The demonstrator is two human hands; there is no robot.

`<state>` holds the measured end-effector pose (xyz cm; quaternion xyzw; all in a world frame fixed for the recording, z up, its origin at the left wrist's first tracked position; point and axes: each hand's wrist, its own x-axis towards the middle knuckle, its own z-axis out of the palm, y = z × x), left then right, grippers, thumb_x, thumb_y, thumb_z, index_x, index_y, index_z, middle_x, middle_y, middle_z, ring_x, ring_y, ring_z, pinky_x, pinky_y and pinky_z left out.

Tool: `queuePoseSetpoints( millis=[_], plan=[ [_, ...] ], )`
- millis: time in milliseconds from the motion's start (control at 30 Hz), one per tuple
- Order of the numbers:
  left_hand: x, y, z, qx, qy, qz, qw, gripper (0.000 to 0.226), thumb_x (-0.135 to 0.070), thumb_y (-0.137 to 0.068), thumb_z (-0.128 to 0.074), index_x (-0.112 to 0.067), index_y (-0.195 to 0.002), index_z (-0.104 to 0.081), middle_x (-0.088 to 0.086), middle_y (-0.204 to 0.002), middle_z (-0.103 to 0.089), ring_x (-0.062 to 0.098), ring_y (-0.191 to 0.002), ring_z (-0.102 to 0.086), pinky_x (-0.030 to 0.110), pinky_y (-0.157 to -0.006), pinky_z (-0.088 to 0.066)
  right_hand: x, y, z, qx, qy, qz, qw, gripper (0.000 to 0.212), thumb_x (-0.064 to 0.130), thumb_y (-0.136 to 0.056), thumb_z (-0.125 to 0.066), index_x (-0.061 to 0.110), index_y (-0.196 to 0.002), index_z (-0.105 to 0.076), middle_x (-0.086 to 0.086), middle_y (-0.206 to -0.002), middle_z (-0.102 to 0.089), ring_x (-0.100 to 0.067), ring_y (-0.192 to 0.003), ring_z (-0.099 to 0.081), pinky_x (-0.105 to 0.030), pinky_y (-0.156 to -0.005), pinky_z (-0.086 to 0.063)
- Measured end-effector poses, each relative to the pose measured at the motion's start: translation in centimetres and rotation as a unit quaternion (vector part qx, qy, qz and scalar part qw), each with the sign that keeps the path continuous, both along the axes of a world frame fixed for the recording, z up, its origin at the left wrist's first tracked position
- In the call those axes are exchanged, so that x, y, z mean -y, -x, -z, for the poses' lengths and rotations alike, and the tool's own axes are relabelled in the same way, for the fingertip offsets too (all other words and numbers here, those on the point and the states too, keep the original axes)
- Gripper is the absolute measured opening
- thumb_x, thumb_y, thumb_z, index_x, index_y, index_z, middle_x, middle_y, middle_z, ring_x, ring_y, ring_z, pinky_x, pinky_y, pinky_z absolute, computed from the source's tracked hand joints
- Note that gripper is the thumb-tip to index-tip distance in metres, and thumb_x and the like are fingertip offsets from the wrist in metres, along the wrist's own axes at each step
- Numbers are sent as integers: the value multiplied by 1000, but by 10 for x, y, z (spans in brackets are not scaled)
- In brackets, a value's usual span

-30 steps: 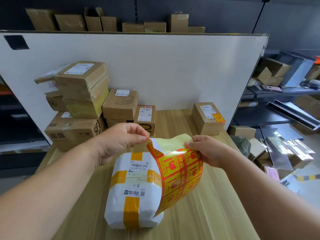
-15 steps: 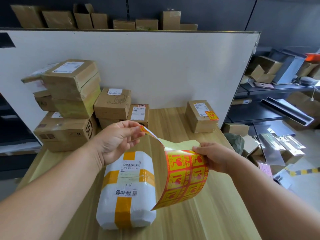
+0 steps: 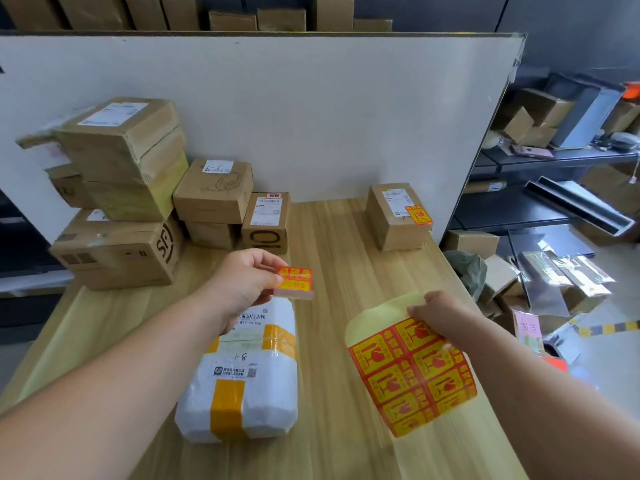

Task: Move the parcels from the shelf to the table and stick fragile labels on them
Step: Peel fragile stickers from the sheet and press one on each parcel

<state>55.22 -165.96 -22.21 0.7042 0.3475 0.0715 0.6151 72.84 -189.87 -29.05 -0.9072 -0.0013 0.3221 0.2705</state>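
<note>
A white padded parcel (image 3: 242,386) with yellow tape bands lies on the wooden table (image 3: 332,341) in front of me. My left hand (image 3: 242,285) pinches one peeled red-and-yellow fragile label (image 3: 294,282) just above the parcel's far end. My right hand (image 3: 440,317) grips the label sheet (image 3: 412,372) by its top edge, to the right of the parcel and apart from it. A brown box (image 3: 394,216) at the back right of the table bears a fragile label (image 3: 418,214).
Several brown cardboard boxes (image 3: 128,195) are stacked at the table's back left against a white board (image 3: 311,109). More boxes line a shelf top (image 3: 242,19) behind the board. Dark shelves (image 3: 554,188) with boxes and clutter stand to the right.
My left hand has pulled one label fully off the sheet. My right hand has carried the sheet away to the right, off the parcel.
</note>
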Motion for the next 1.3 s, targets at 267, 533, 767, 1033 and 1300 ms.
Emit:
queuePoseSetpoints(
  millis=[267,533,767,1033,1300],
  plan=[
    [21,0,12,-6,-82,46,996,30,13,-80,-54,-13,-88,-67,10,-88,-65,18,-76,-56,37,-77,-51,-1,-9,33,91,16,29,995,60,23,-94,-60,11,-146,-33,-15,-128,-53,-31,-106,-58,-39,-81,-52],
    [22,2,29,6,-73,17,997,31,10,-82,-55,-18,-88,-68,11,-91,-67,18,-79,-58,38,-80,-51,-59,41,-1,-103,-296,-13,949,10,20,-93,-63,10,-89,-64,-6,-86,-68,-16,-76,-63,-32,-76,-51],
    [18,18,34,24,-58,-12,998,29,10,-83,-54,-14,-91,-67,4,-86,-66,14,-77,-58,28,-75,-50,-90,76,-12,-156,-342,-59,925,10,18,-91,-66,15,-84,-61,2,-74,-65,-11,-66,-58,-27,-69,-48],
    [6,42,31,42,-26,-10,999,29,10,-87,-52,-15,-87,-66,4,-84,-66,13,-74,-58,24,-70,-48,-107,104,-15,-129,-339,-65,930,21,10,-93,-61,17,-74,-56,1,-64,-62,-10,-58,-56,-25,-64,-47],
    [-17,66,36,29,-5,16,999,29,6,-90,-51,-17,-87,-68,0,-81,-68,10,-69,-60,28,-75,-50,-122,136,-12,-95,-315,-72,942,23,11,-96,-55,18,-74,-54,-1,-69,-60,-9,-60,-55,-23,-64,-46]
  ],
)
